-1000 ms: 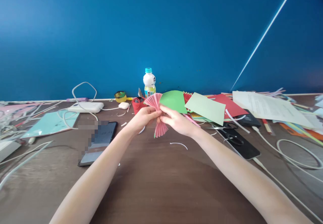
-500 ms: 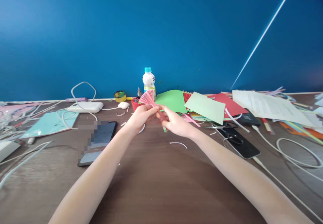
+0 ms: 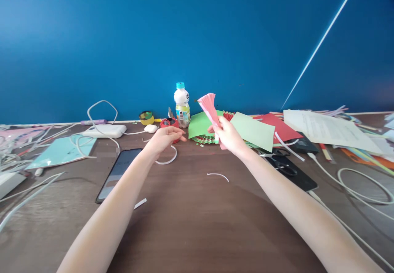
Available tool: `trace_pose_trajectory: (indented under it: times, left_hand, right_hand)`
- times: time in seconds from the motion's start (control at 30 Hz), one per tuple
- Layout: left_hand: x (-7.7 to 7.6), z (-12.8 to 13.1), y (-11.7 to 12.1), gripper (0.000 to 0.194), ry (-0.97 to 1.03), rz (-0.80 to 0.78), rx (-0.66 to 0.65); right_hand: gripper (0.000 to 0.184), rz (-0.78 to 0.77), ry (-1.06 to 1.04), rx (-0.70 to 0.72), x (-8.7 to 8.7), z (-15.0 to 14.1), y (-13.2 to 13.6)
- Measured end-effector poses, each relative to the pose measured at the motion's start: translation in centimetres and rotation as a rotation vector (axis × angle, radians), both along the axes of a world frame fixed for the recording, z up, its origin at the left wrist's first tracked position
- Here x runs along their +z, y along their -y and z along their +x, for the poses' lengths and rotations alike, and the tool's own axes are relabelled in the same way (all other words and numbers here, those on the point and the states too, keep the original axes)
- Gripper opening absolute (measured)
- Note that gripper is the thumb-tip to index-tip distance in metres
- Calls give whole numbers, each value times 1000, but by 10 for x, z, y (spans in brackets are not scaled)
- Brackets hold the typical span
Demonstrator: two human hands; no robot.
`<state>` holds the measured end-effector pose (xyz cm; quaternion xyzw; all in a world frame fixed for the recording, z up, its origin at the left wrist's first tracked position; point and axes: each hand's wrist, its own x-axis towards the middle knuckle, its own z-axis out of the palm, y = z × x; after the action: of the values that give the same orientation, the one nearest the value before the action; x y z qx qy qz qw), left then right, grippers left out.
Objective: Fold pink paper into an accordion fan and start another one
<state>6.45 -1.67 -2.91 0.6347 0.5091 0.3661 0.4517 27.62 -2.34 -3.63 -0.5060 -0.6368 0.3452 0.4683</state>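
A pink pleated paper fan (image 3: 208, 105) is gripped at its lower end by my right hand (image 3: 227, 135), its folds spread upward in front of the green sheet (image 3: 197, 126). My left hand (image 3: 166, 137) is open, fingers stretched to the right with nothing visible in them. Just behind those fingers sits a red tape dispenser (image 3: 169, 122), partly covered; whether I touch it I cannot tell. A small bottle (image 3: 182, 109) with a blue cap stands upright behind it. Green and red pleated paper (image 3: 205, 139) peeks out under the green sheet.
Left are a phone (image 3: 120, 172), a white power bank (image 3: 104, 131), earbud case (image 3: 150, 128) and yellow tape roll (image 3: 147, 118). Right lie a pale green sheet (image 3: 254, 129), red paper (image 3: 278, 126), scissors (image 3: 286, 168), a black device (image 3: 303, 179) and white cables (image 3: 363, 197). A blue wall (image 3: 197, 39) rises behind.
My hands have parted. The right hand has carried the pink fan to the right and up; the left has let go of it and opened near the tape dispenser.
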Motion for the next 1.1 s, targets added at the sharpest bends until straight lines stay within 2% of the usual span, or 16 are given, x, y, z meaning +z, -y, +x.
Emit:
trace_pose_trajectory:
  times: [0.07, 0.13, 0.2, 0.3, 0.37, 0.53, 0.73, 0.87, 1.0, 1.1]
  left_hand:
    - [-2, -1, -1, 35, 5, 7, 25]
    - [-2, 0, 0, 33, 17, 9, 31]
    - [0, 3, 2, 31, 50, 17, 16]
    - [2, 8, 6, 28, 103, 31, -21]
    - [1, 11, 7, 28, 133, 21, -39]
    - [-3, 13, 8, 34, 208, -29, -116]
    - [4, 15, 13, 51, 129, 62, -113]
    - [9, 16, 15, 48, -1, 125, -88]
    - [13, 19, 20, 36, -147, 209, -65]
    - [16, 21, 24, 28, -297, 295, -6]
  right_hand:
    - [20, 19, -119, -8, 3, 3, 0]
    - [24, -35, -283, 97, 7, 1, 4]
    - [34, -147, -418, 331, 8, -4, 11]
    - [43, -340, -489, 703, 6, -15, 20]
    - [41, -406, -525, 804, 2, -21, 24]
    - [42, -439, -579, 758, -6, -25, 22]
    - [34, -466, -510, 754, -7, -20, 20]
    - [36, -463, -456, 736, -4, -20, 21]
    - [36, -458, -489, 714, -8, -20, 17]
    - [33, -443, -513, 627, -14, -18, 12]
